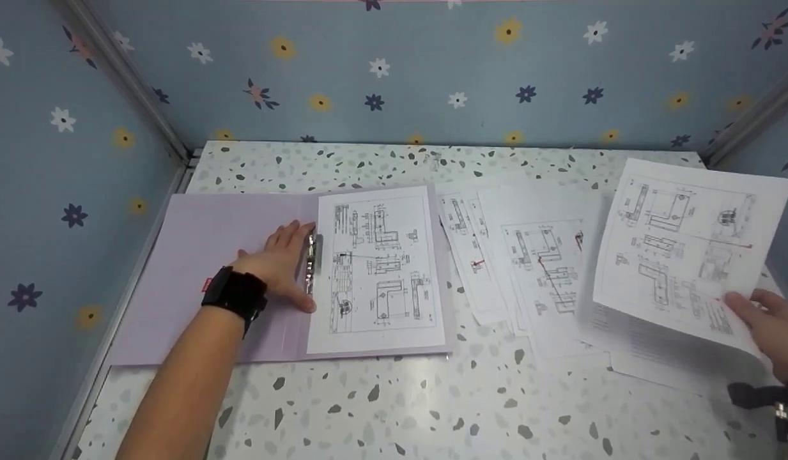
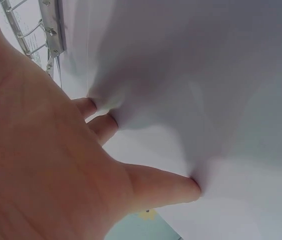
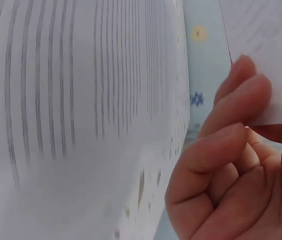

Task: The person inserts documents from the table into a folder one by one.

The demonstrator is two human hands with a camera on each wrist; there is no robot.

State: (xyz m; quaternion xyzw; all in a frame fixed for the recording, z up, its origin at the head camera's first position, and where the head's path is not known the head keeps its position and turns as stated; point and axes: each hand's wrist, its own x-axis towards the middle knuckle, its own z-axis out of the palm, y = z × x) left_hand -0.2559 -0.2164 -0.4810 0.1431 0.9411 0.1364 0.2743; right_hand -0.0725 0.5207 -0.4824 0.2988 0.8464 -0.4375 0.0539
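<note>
A lilac ring binder (image 1: pixel 195 255) lies spread open on the table, with a technical drawing sheet (image 1: pixel 362 287) on its right side. My left hand (image 1: pixel 272 265) rests on the binder beside its metal ring mechanism (image 1: pixel 310 262), fingers spread. In the left wrist view, fingertips (image 2: pixel 188 189) touch the lilac cover, and the metal rings (image 2: pixel 31 32) show at the upper left. At the far right, my right hand (image 1: pixel 774 326) pinches the lower right edge of a raised drawing sheet (image 1: pixel 675 255) between thumb and fingers. The right wrist view shows these fingers (image 3: pixel 210 150) curled at the paper's edge.
Loose drawing sheets (image 1: pixel 553 338) overlap between the binder and the raised sheet. A page with printed lines (image 3: pixel 56 75) lies below the right hand. The speckled table (image 1: pixel 368 409) meets flower-patterned walls (image 1: pixel 432 76) at the back and sides.
</note>
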